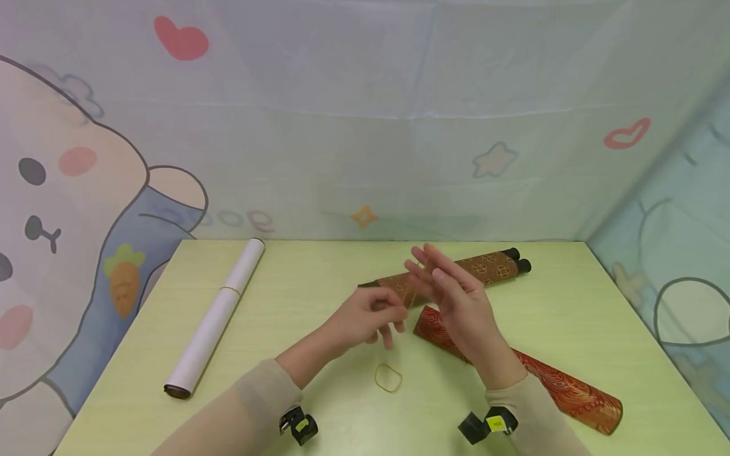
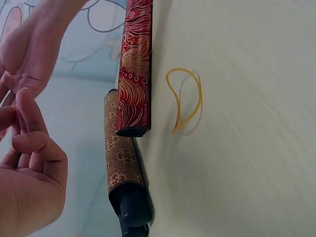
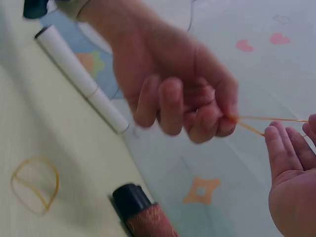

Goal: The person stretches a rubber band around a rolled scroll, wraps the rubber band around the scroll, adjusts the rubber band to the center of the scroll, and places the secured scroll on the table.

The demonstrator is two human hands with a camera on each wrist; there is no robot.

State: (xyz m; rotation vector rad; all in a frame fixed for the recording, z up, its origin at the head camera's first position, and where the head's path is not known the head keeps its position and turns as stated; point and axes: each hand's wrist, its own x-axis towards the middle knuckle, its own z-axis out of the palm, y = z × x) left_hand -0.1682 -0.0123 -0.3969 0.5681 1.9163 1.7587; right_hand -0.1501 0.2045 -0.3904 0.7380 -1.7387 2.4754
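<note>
Between thumb and forefinger, my left hand (image 1: 367, 316) pinches one end of a thin yellow rubber band (image 3: 276, 119). The band is stretched taut across to my right hand (image 1: 459, 304), where it loops over the raised, fairly straight fingers, as the right wrist view shows. Both hands are above the table, in front of the brown patterned scroll (image 1: 485, 269) with black end knobs. A red and gold patterned roll (image 1: 570, 383) lies under my right forearm, partly covered by it. A second yellow rubber band (image 1: 388, 378) lies loose on the table below my left hand.
At the left of the light yellow table (image 1: 296, 272) lies a white rolled scroll (image 1: 213, 323) with a yellow band around its middle. A printed cloth (image 1: 342, 126) hangs behind the table's far edge.
</note>
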